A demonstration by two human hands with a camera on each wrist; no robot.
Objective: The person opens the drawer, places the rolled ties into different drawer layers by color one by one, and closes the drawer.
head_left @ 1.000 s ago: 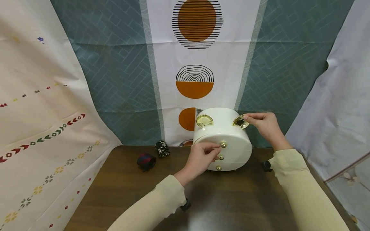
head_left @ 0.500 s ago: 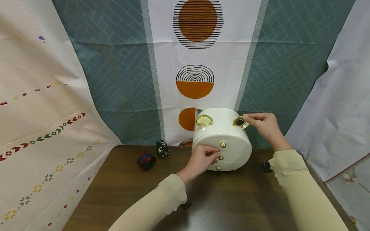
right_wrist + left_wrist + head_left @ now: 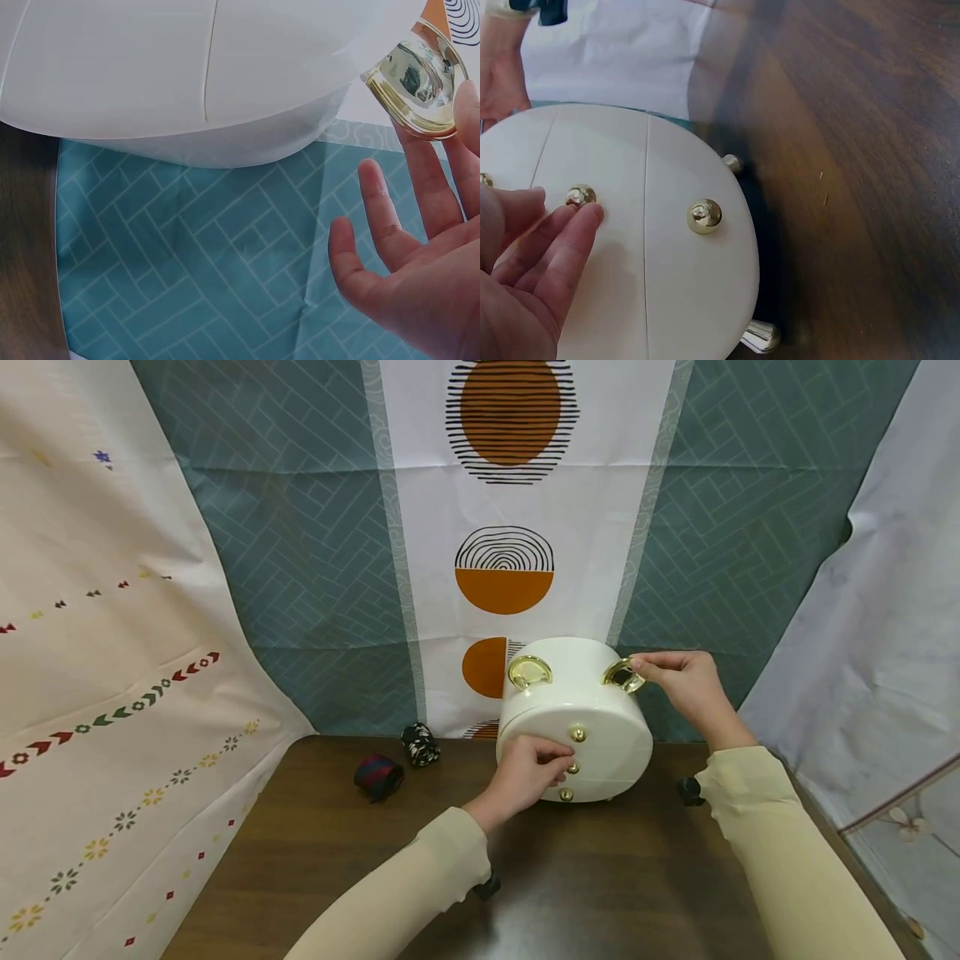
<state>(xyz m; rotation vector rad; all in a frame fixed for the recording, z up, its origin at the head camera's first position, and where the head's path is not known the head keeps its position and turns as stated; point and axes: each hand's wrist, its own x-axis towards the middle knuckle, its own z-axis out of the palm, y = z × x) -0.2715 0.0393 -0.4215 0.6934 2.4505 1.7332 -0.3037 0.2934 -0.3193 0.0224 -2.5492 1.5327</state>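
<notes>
box: round glossy cream-white drawer box (image 3: 577, 727) with three small gold ball knobs down its front, standing on short gold feet at the 12 o'clock end of the dark brown wooden counter (image 3: 315, 868), close to the backdrop.
left hand: left hand (image 3: 525, 774) at the box front, 9 o'clock side of the knob column; fingertips pinching the middle gold knob (image 3: 580, 196), thumb and fingers curled in on it. Bottom gold knob (image 3: 704, 215) free, just beside.
right hand: right hand (image 3: 686, 685) at the box's 2 o'clock top edge, thumb and forefinger gripping the right gold half-ring handle (image 3: 416, 88); other fingers loose and spread behind it.
other handle: matching left gold half-ring handle (image 3: 530, 672) on the top, 10 o'clock side, untouched.
rolls: dark red-and-navy rolled cloth (image 3: 379, 777) and black patterned rolled cloth (image 3: 421, 746) on the counter at 9 o'clock of the box, well apart from it, near each other.
backdrop: teal herringbone curtain (image 3: 300, 552) with a white panel of orange circles behind the box.
</notes>
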